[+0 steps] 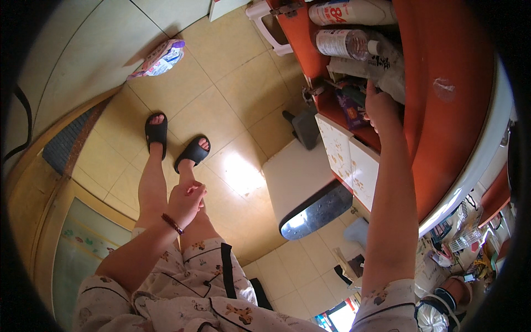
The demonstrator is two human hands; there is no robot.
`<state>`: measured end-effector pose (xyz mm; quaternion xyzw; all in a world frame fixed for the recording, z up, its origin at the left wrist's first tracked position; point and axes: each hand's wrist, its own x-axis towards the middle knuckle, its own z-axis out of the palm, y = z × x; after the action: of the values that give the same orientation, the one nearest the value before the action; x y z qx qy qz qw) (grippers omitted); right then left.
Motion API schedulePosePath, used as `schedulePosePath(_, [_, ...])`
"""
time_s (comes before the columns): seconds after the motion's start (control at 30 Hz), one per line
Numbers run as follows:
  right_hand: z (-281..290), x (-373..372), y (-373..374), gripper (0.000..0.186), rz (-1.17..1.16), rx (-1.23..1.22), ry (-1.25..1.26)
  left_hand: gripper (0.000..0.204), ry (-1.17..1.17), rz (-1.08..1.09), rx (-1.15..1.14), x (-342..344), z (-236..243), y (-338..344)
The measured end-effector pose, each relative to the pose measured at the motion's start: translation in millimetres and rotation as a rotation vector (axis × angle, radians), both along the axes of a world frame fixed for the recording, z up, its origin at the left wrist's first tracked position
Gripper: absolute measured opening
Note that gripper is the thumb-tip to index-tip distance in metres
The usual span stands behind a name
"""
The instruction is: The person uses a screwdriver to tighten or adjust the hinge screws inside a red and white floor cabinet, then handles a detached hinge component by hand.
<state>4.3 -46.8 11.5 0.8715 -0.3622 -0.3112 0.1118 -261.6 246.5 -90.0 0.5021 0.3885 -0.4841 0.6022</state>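
My right hand (380, 109) reaches into a red cabinet (442, 141). Its index finger is stretched out toward a translucent bottle with a white cap (387, 65); the other fingers curl in part, and I see nothing held in them. Right beside these fingers are a dark green object (354, 95), its kind unclear, and a purple package (348, 113). Farther along lie a clear plastic bottle with a label (342, 44) and a white bottle with red print (351, 12). Over my legs, my left hand (189, 199) is loosely closed, nothing visible in it.
A white floral cabinet door (338, 145) stands swung out beside my right forearm. Below it are a pale bin with a dark glossy lid (315, 209) and a white plastic stool (271, 27). A purple-and-white package (165, 58) leans by the wall at far left. Clutter fills the right.
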Motion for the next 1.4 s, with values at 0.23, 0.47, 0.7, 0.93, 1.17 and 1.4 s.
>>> schedulePosePath(0.23, [-6,-26,-23,0.042,0.758,0.07,-0.415,0.013,0.009,-0.017,0.051,3,1,6])
schedulePosePath(0.47, [-2,-14,-3,0.034,0.251,0.014,-0.063,0.014,-0.009,0.059,0.042,7,0,9])
schedulePosePath(0.7, [-4,-19,-29,0.051,0.367,0.032,-0.2,0.014,-0.037,0.015,0.019,13,4,5])
schedulePosePath(0.93, [-2,-7,-13,0.055,0.067,0.004,-0.021,0.015,-0.038,-0.006,0.012,12,3,3])
schedulePosePath(1.17, [-2,-25,-19,0.047,0.6,0.085,-0.279,0.014,0.005,0.008,0.044,6,0,10])
schedulePosePath(1.4, [-11,-40,-36,0.046,0.382,0.094,-0.332,0.013,0.0,0.046,0.021,10,1,12])
